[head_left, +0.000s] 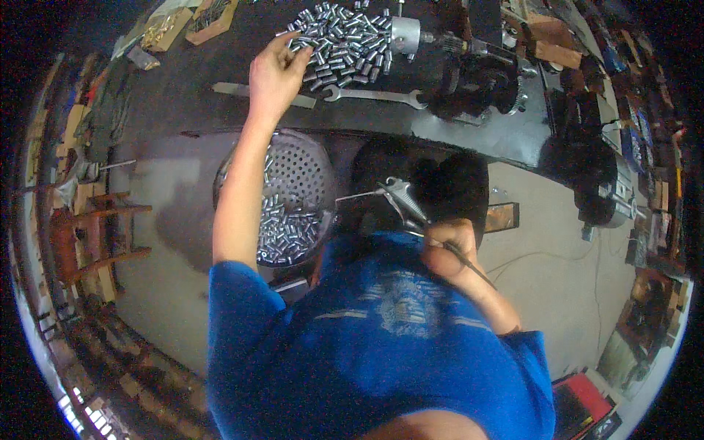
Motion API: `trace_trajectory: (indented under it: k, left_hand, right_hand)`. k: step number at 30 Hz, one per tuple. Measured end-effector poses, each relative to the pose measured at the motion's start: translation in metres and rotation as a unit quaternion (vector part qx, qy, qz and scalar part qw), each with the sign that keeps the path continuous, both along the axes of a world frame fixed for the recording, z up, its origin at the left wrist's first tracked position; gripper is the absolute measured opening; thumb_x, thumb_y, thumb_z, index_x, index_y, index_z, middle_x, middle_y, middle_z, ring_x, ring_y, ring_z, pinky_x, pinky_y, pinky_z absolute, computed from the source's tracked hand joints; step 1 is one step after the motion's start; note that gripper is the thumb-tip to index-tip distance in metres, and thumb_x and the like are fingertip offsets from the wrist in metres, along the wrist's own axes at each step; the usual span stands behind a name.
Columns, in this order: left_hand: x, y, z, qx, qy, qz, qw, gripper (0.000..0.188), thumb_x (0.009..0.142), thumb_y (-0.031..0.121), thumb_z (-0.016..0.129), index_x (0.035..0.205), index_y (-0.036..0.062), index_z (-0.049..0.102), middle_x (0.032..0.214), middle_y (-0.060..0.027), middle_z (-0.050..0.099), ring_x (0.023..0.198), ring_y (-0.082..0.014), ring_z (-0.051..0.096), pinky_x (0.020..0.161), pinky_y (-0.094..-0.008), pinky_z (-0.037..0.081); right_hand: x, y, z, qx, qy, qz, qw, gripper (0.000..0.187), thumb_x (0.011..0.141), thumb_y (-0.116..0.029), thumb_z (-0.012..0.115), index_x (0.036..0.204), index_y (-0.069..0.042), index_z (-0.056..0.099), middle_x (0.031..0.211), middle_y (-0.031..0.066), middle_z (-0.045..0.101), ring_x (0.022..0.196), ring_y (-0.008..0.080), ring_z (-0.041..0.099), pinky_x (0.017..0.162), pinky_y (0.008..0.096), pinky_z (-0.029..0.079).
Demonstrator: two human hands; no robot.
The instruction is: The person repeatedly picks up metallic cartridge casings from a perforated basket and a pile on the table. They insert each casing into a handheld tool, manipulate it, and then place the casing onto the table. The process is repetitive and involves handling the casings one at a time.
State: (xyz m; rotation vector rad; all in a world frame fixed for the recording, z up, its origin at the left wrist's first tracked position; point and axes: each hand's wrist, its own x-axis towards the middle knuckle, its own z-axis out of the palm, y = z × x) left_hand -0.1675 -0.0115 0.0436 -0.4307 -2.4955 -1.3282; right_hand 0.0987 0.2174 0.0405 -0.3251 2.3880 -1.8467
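My left hand (277,77) reaches over the dark workbench to the left edge of a heap of short metal sleeves (345,44). Its fingers are bent, with thumb and forefinger apart at the outermost pieces; no sleeve shows clearly between them. Close to my body, my right hand (449,248) is closed around the handle of a silver air blow gun (400,196). The gun's thin nozzle points left, and a dark hose trails from below that hand. Under my left forearm sits a round perforated metal bowl (301,158) with many more sleeves inside; the forearm hides part of it.
An open-end wrench (374,96) and a flat metal strip (242,92) lie along the bench's near side. Right of the heap stands a machine with a metal chuck (405,37). Open boxes (213,20) sit at the far left, and a wooden stool (110,227) stands on the floor.
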Motion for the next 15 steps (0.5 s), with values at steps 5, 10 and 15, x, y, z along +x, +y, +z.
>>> trace_trajectory:
  k: [5, 10, 15]
  left_hand:
    - [0.090, -0.059, -0.056, 0.117, -0.220, 0.021, 0.968, 0.017, 0.080, 0.008, 0.055, 0.094, -0.0005, 0.060, 0.057, -0.0044, 0.055, 0.046, -0.0072, 0.049, 0.043, -0.0225, 0.039]
    - [0.184, -0.104, -0.177, -0.263, -0.269, -0.060, 0.924, 0.026, 0.071, 0.010, 0.053, 0.095, 0.0090, 0.063, 0.080, -0.0203, 0.061, 0.075, -0.0365, 0.059, 0.067, -0.0444, 0.047]
    - [0.205, -0.104, -0.182, -0.371, -0.291, -0.105, 0.876, 0.026, 0.066, 0.014, 0.059, 0.091, 0.0100, 0.062, 0.076, -0.0183, 0.061, 0.073, -0.0360, 0.059, 0.064, -0.0459, 0.048]
  right_hand:
    - [0.002, -0.003, -0.010, 0.021, 0.015, -0.002, 1.000, 0.029, 0.063, -0.007, 0.054, 0.049, -0.006, 0.030, 0.045, 0.0055, 0.029, 0.040, 0.0159, 0.031, 0.041, 0.0290, 0.023]
    - [-0.003, -0.009, -0.007, 0.002, -0.005, 0.025, 1.000, 0.022, 0.055, 0.001, 0.051, 0.046, -0.005, 0.032, 0.044, 0.0050, 0.032, 0.038, 0.0154, 0.034, 0.040, 0.0287, 0.023]
    - [-0.002, -0.011, -0.003, -0.001, -0.029, 0.051, 0.998, 0.022, 0.055, 0.001, 0.049, 0.046, -0.005, 0.030, 0.045, 0.0052, 0.031, 0.038, 0.0162, 0.033, 0.040, 0.0295, 0.022]
